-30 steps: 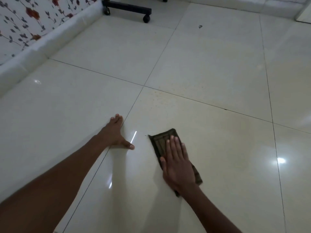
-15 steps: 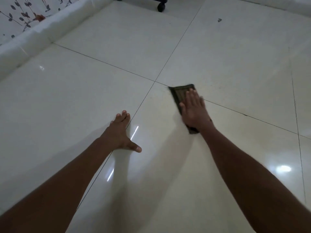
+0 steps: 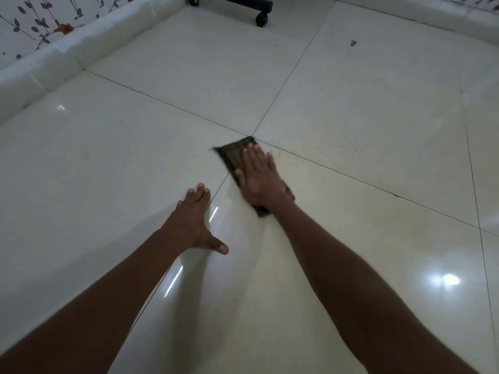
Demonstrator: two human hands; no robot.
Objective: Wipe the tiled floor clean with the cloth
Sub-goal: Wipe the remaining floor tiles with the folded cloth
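Right hand [image 3: 259, 179] is flat on a dark olive-brown folded cloth [image 3: 234, 155], fingers straight and together, palm pressing it down, so it's a press and not a curled grip. The cloth sits right where four big tiles meet; its far corner touches the crossing of the grout lines, and its near end pokes out from under the wrist. Can't read any label or writing on it, just a faint woven stripe.

Left hand [image 3: 193, 220] is planted flat on the glossy cream tiled floor [image 3: 108, 163] just beside the cloth, fingers straight, thumb splayed out to the right, holding nothing. It sits on a grout line that runs back toward the person.

There's a fair stretch of bare tile ahead of and to the right of the cloth. On the left the floor ends at a white skirting edge [image 3: 54, 60] under a floral-print wall [image 3: 32, 20] with dark leaves and red flowers. At the far end there's a black furniture base with a caster wheel [image 3: 261, 19], well apart from the hands, and a small dark speck [image 3: 353, 43] on the tile off to its right.
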